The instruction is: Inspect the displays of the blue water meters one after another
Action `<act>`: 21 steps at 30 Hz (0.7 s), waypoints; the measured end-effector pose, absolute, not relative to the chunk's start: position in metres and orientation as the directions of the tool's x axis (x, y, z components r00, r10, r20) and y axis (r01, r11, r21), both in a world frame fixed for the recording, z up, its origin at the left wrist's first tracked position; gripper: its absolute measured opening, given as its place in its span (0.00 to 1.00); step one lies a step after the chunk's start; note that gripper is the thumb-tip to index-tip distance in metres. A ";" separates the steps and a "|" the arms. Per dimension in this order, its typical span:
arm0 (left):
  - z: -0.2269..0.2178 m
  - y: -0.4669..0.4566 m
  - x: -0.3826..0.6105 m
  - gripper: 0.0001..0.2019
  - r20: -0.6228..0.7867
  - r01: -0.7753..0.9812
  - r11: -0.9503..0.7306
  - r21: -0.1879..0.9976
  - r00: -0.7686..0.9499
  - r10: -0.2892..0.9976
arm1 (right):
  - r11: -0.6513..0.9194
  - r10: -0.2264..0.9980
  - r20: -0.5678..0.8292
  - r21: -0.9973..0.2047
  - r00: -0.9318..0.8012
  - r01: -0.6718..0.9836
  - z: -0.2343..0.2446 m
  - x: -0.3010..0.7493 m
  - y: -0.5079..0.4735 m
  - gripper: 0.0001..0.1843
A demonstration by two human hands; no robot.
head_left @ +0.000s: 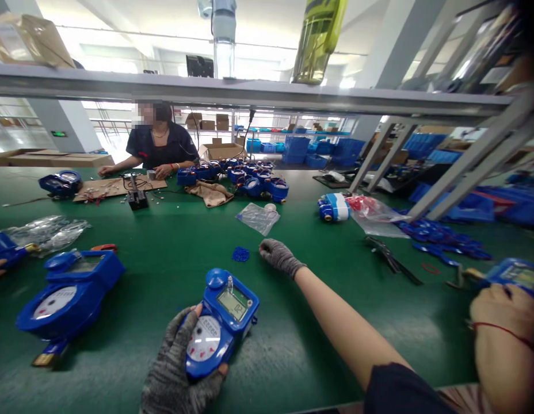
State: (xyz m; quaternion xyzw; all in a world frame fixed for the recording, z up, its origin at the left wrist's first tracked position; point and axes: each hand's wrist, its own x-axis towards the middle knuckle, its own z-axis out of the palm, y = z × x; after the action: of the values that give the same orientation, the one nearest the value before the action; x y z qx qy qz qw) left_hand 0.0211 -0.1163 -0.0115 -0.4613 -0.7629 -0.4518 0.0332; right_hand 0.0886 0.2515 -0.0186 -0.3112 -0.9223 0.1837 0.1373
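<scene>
My left hand [176,362], in a grey knit glove, grips a blue water meter [221,322] from its lower left and holds it just above the green table, dial and small screen facing up. My right hand [278,256], also gloved, is stretched far forward over the table [172,270]. Its fingers are curled down beside a small heap of blue bits [240,253]. What those fingers hold, if anything, is hidden.
A second blue meter [68,296] lies at the left, with clear plastic bags [46,231] behind it. A co-worker's hand [504,325] holds another meter [519,276] at the right. Across the table sits a person [157,146] beside a cluster of blue meters [250,178]. Blue parts [439,236] lie at the right.
</scene>
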 end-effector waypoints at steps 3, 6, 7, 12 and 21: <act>-0.011 -0.117 0.021 0.34 0.454 0.725 0.178 0.665 -0.582 0.675 | 0.700 0.674 0.138 -0.432 -0.725 0.569 -0.023 0.093 0.253 0.13; -0.012 -0.117 0.021 0.34 0.448 0.721 0.176 0.670 -0.582 0.679 | 0.657 0.726 0.151 -0.443 -0.671 0.610 -0.027 0.081 0.259 0.17; -0.012 -0.117 0.020 0.34 0.447 0.721 0.173 0.671 -0.580 0.681 | 0.642 0.741 0.154 -0.446 -0.653 0.623 -0.027 0.075 0.261 0.17; -0.015 -0.116 0.020 0.35 0.480 0.737 0.140 0.661 -0.559 0.676 | 0.583 0.793 0.130 -0.446 -0.596 0.679 -0.021 0.047 0.276 0.18; -0.018 -0.114 0.021 0.34 0.501 0.735 0.136 0.664 -0.573 0.649 | 0.617 0.774 0.135 -0.376 -0.618 0.691 0.001 0.043 0.269 0.18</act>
State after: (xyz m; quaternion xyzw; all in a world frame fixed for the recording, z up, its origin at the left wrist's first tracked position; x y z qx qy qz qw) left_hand 0.0214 -0.1142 -0.0183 -0.4600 -0.7522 -0.4695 0.0457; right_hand 0.0433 0.2686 0.0009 -0.4127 -0.8877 0.1450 0.1435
